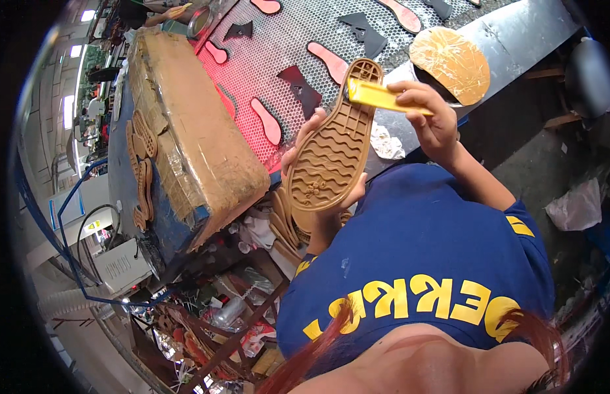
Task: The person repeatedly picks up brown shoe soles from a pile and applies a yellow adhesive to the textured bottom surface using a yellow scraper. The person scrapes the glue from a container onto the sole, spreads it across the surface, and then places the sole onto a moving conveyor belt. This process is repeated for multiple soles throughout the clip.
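Observation:
My left hand (307, 136) is wrapped round the edges of a tan rubber shoe sole (328, 157), held up with its wavy tread facing me. The fingers show along its left edge, and part of the hand shows at the lower right edge; the palm is hidden behind it. In my right hand (436, 121) is a flat yellow tool (380, 97), pinched between thumb and fingers. Its far end lies across the heel part of the sole, with a small dark bit at the tip. Whether that bit is bristles, I cannot tell.
Pink insoles (265, 121) and black cut pieces (300, 90) lie on a mesh-topped surface (279, 49) beyond the sole. A round tan disc (451, 64) covers a dark container at right. A worn cardboard box (200, 118) stands left, near more soles (144, 134).

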`<state>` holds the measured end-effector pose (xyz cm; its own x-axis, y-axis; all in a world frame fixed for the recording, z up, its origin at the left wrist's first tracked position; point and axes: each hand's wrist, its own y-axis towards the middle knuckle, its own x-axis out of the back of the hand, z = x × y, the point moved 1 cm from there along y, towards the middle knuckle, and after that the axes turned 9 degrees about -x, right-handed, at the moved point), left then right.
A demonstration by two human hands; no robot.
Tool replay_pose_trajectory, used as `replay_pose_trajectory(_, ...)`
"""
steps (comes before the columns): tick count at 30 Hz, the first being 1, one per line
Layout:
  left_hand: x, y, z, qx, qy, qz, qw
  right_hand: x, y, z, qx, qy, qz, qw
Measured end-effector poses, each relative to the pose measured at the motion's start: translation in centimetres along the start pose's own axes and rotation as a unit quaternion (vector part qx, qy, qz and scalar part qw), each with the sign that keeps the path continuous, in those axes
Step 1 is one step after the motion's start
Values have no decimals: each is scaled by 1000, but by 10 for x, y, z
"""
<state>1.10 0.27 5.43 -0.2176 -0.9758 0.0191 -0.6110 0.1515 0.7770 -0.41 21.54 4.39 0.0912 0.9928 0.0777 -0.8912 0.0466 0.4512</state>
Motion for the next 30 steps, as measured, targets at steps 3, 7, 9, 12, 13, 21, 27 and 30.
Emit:
replay_pose_trajectory(3, 4, -8, 4, 4, 9, 0, 1000, 2, -1, 4, -3, 54, 47, 997)
replay_pose_trajectory(7, 5, -6, 7, -3, 30, 17, 999, 3, 3, -2, -16, 5, -28, 999)
replay_pose_trajectory(9, 6, -4, -1, 23, 47, 19, 998, -1, 2, -9, 10, -33, -36, 999)
replay_pose_trajectory(12, 8, -2, 4, 48, 18, -5, 999, -11, 0, 1, 35, -57, -19, 998)
replay_pose_trajectory(13, 5, -4, 10, 26, -22, -32, 999, -15, -3, 9, 49, -61, -10, 997)
replay_pose_trajectory(21, -5, -2, 18, 53, 210, 10, 976, -26, -4, 30, 116, -76, 23, 990)
replay_pose_trajectory(27, -9, 0, 24, 20, 160, -26, 987, -32, -4, 21, 85, -112, -7, 990)
replay_pose_trajectory(30, -13, 3, 25, -18, 156, -45, 987, -39, -4, 27, 105, -108, 5, 989)
